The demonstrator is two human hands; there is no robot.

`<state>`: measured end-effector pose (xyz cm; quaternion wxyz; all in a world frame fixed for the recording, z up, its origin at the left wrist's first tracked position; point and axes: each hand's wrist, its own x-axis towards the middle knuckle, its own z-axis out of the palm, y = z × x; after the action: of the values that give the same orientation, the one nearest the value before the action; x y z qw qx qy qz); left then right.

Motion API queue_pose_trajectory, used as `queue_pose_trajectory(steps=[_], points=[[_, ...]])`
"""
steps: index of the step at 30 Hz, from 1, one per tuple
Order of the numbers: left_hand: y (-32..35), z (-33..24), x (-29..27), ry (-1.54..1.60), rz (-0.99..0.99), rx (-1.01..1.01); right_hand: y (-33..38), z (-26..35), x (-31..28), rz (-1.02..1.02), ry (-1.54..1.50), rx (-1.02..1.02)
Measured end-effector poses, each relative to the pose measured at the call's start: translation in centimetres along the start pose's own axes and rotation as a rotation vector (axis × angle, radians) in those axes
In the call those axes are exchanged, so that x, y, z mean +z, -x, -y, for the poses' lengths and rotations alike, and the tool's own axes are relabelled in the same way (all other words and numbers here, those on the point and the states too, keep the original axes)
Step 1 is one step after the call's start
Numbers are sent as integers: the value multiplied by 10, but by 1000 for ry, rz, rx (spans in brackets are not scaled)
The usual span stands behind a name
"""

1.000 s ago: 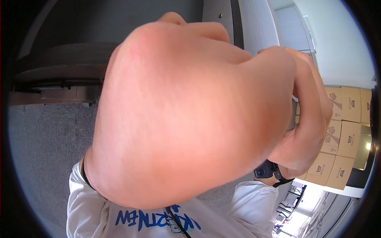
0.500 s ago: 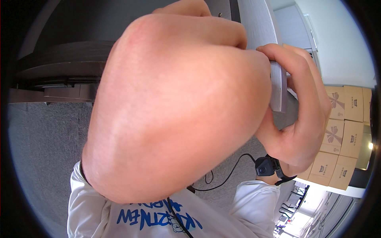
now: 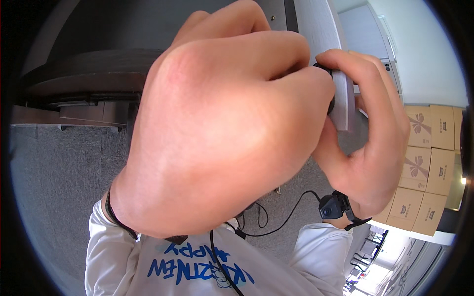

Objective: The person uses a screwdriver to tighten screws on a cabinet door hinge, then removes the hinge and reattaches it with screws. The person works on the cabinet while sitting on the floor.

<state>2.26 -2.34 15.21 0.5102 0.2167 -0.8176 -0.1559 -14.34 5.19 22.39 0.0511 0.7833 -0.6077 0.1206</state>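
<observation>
My left hand fills the middle of the picture, back toward me, its fingers curled. Its fingertips are hidden, so what they hold cannot be made out. Behind its thumb side, the rim of a black rounded piece shows against the end of a light grey panel. My right hand bends round that panel end. Its index fingertip meets the top of the black piece, and its thumb reaches toward the lower part, partly covered by my left hand.
A dark cabinet or desk surface lies at the far left, above grey carpet. Stacked cardboard boxes stand at the right. A black cable runs from the small camera on my right wrist across my shirt.
My left hand has drawn slightly back and turned, uncovering more of its fingers and the black piece's rim. My right fingers have shifted a little left.
</observation>
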Motion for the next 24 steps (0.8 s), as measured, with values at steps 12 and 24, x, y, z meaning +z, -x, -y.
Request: queue_pose_trajectory(steps=[12, 24], points=[[1, 2, 3, -13, -36, 46, 1, 0, 3, -31, 7, -6], [1, 4, 6, -3, -32, 90, 3, -1, 7, -66, -23, -6]])
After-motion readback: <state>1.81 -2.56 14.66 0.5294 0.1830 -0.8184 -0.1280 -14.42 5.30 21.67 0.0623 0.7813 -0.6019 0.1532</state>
